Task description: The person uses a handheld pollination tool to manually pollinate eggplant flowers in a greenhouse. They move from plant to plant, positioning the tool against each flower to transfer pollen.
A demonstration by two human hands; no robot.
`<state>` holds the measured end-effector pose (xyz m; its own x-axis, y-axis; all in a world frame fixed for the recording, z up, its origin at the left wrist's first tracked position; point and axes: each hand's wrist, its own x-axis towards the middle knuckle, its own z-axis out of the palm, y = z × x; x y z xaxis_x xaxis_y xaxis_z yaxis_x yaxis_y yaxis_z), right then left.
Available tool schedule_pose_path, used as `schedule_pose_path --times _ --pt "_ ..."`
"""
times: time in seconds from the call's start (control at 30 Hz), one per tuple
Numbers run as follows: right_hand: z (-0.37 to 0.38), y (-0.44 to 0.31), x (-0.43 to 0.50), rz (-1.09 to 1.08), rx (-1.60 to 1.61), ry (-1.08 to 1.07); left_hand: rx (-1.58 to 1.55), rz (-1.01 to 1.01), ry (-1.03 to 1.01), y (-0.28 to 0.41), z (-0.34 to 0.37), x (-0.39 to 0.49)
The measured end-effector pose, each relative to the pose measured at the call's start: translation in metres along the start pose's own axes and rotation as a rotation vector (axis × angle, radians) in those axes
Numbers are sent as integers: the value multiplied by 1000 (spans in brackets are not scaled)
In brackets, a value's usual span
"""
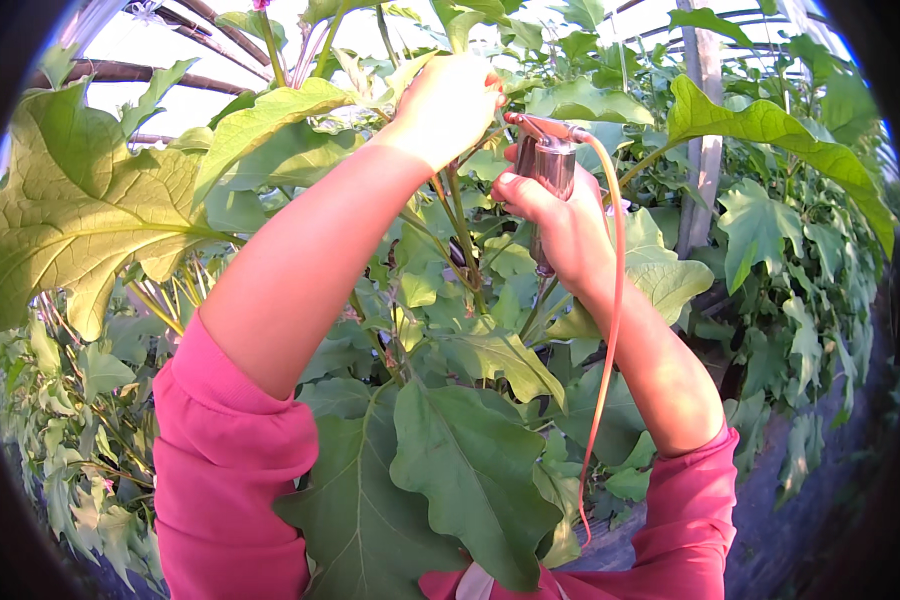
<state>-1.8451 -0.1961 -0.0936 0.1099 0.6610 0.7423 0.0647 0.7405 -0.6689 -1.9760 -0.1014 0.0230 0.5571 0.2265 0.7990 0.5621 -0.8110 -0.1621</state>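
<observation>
My right hand (559, 214) is closed around a small hand-held sprayer (555, 165) with a dark, see-through body and a red top. A thin orange-red hose (616, 300) runs from its top down past my right forearm. My left hand (454, 105) is raised among the upper leaves of an eggplant plant (461, 225), just left of the sprayer's tip. Its fingers are bent near a stem, but glare and the back of the hand hide what they hold, if anything. Broad eggplant leaves (469, 472) hang below, between my arms.
Large leaves reach out at the left (97, 210) and upper right (784, 131). A wooden post (701, 150) stands behind, right of the sprayer. Curved greenhouse poles (142, 73) cross overhead. More plants line the right side, above dark ground sheeting (787, 540).
</observation>
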Motion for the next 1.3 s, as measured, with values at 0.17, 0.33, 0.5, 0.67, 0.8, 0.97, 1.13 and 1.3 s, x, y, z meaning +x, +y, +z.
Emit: schedule_pose_path --times 0.17,0.33,0.5,0.67,0.8,0.97,1.13,1.3 --pt "-5 0 3 -25 -77 6 -79 -170 -135 10 -10 7" --pt "-5 10 11 -73 -140 22 -198 -209 -131 12 -12 4" --pt "11 6 -5 -47 133 93 -123 -112 -116 18 -24 -7" --pt "13 -18 -47 -269 411 203 -183 -5 -44 83 -31 -68" --pt "10 -20 -83 -413 200 267 -336 8 61 119 -74 -165" --pt "42 -45 -118 -669 -103 254 -329 -18 -174 127 -171 -283" --pt "112 -96 -165 -704 -178 133 -165 -160 -245 104 -281 -370" --pt "211 -137 -211 -431 -37 -4 -38 -307 -199 47 -371 -426"
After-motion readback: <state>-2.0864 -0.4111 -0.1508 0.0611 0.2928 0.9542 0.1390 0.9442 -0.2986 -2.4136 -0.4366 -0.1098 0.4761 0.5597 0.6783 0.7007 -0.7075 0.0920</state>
